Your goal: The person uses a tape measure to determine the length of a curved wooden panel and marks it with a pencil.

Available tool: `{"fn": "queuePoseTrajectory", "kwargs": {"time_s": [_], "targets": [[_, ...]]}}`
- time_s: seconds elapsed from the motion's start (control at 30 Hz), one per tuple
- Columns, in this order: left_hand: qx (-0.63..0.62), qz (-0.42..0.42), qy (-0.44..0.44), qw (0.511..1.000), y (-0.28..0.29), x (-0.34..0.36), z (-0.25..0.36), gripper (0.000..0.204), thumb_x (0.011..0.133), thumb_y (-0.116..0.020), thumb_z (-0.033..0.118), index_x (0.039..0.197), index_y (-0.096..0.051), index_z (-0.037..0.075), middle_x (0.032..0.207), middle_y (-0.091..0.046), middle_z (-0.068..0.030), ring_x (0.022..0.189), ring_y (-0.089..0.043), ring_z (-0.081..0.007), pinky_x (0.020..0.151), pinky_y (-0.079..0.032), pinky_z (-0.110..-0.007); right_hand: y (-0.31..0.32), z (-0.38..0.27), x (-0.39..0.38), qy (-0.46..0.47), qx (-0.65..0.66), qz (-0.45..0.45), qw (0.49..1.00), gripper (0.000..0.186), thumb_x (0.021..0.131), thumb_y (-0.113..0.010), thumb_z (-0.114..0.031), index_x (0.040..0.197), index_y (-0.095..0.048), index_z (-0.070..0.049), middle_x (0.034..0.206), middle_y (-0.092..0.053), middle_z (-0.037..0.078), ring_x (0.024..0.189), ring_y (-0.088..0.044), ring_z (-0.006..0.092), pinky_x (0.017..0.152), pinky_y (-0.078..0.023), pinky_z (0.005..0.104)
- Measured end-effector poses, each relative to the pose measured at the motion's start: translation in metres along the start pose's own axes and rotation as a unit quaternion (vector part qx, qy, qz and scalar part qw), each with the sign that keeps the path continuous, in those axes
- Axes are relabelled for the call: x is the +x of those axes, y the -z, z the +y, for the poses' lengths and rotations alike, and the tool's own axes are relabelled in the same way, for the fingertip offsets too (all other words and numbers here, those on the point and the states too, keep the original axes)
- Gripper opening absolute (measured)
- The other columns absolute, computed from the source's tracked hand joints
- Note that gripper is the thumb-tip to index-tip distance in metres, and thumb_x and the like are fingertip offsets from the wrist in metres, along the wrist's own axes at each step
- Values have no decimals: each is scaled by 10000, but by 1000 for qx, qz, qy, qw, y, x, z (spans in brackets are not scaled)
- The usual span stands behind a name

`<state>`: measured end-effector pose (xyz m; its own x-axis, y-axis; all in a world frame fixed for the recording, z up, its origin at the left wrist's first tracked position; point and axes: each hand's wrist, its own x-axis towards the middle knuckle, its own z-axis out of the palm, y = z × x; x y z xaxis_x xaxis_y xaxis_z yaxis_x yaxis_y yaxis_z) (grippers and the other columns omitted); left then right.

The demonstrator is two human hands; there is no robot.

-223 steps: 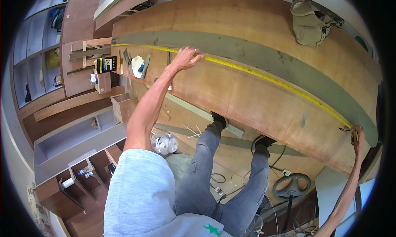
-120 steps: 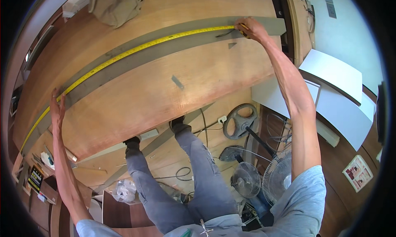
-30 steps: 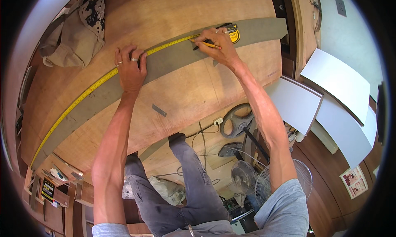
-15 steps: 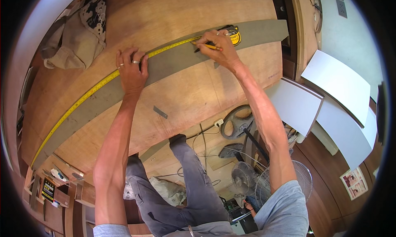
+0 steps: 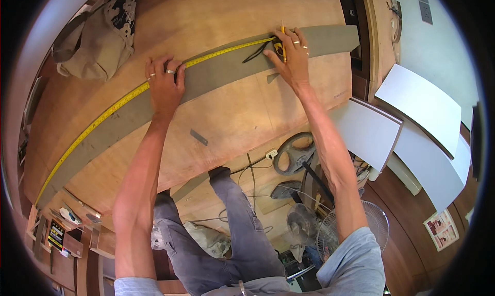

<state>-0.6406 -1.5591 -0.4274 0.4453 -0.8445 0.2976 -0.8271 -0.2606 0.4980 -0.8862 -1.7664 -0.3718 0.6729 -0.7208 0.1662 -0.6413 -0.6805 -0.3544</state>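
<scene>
A long grey-brown strip [image 5: 221, 74] lies across a plywood sheet [image 5: 232, 115]. A yellow measuring blade [image 5: 111, 110] runs along the strip's far edge, from the far left to my right hand. My left hand [image 5: 166, 90] rests over the blade, fingers apart and pressing down, gripping nothing. My right hand [image 5: 295, 61] is closed round the black and yellow tape measure [image 5: 279, 47], mostly hidden by the fingers. A yellow pencil [image 5: 283, 29] sticks up from the same hand. The tape's black wrist strap [image 5: 256, 54] loops onto the strip.
A small dark metal plate [image 5: 199, 137] lies on the plywood. A cloth bag [image 5: 98, 43] sits at the far left. White panels [image 5: 420, 110] stand at the right. Below the near edge are a fan [image 5: 374, 224], cables and a dark wheel-shaped base [image 5: 294, 154].
My right hand has moved right, onto the tape measure's case. The pencil has swung from lying low across the hand to pointing away. My left hand stays on the blade.
</scene>
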Motion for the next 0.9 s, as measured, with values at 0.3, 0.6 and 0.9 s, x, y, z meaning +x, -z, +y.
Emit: {"fn": "queuePoseTrajectory", "kwargs": {"time_s": [0.3,0.6,0.9], "targets": [[-17,6,-14,1000,6,-2,5,129,837,-679,143,937,-626,82,1043,-551,-106,1027,-518,-304,972,-393,-476,-13,25,0,65,-10,-40,997,474,838,-661,-108,1284,-503,-139,1289,-514,138,1273,-370,428,1042,-347,509],[72,-100,-26,992,75,-33,-6,249,925,-534,316,902,-647,95,834,-659,-163,868,-627,-324,779,-471,-480,40,-22,-15,120,31,-209,970,364,923,-557,-183,1237,-556,0,1183,-606,210,1039,-582,367,920,-428,440],[-47,-310,50,948,321,-176,-150,347,947,-512,431,957,-629,105,775,-659,-145,785,-637,-363,733,-489,-455,84,-208,-86,65,70,-340,936,276,892,-574,-134,1140,-606,-17,997,-623,201,943,-569,352,836,-445,407]]}}
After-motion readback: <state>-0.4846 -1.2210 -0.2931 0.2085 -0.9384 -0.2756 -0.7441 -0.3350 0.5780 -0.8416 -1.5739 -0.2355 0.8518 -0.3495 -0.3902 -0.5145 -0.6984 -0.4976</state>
